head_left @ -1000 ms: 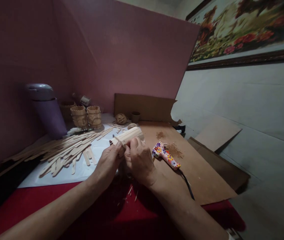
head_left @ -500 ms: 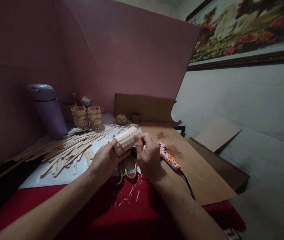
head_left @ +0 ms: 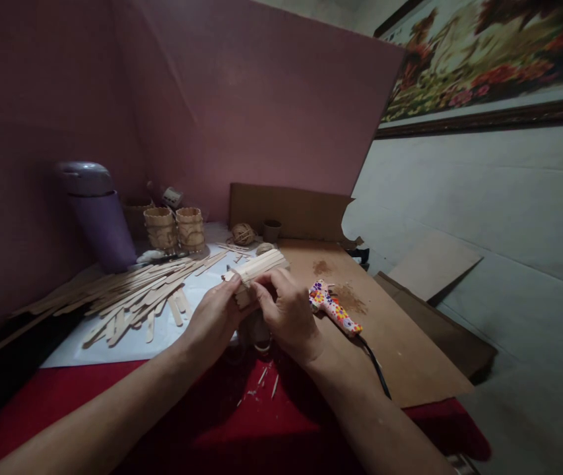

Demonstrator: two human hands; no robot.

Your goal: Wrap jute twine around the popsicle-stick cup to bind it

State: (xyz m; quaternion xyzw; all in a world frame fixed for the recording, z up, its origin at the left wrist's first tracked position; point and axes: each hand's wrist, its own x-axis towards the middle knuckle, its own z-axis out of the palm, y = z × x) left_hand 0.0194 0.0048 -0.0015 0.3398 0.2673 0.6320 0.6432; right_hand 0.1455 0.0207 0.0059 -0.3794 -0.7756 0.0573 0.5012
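Observation:
A cup of pale wooden craft sticks [head_left: 261, 265] lies on its side in the air, above the front of the table. My left hand [head_left: 210, 316] is closed round its near end, thumb on top. Around that end runs a band of twine, mostly covered by my fingers. My right hand [head_left: 287, 315] has its thumb and fingers pressed on the cup's side, close to the left thumb; whether they pinch the twine is hidden. Below the hands, scissors handles [head_left: 263, 346] show in shadow. To the right, a flower-patterned glue gun [head_left: 336, 310] lies on cardboard.
Loose craft sticks [head_left: 147, 300] fan across white paper [head_left: 66, 353] at left. Two finished stick cups [head_left: 190, 229] stand behind, beside a purple flask [head_left: 103, 227]. A twine ball [head_left: 242, 234] and small pot [head_left: 272, 230] sit at the back. Wood scraps litter the red cloth [head_left: 241, 425].
My right hand has moved left from beside the cup, and its fingers now press on the cup near my left thumb. The cup has shifted slightly right.

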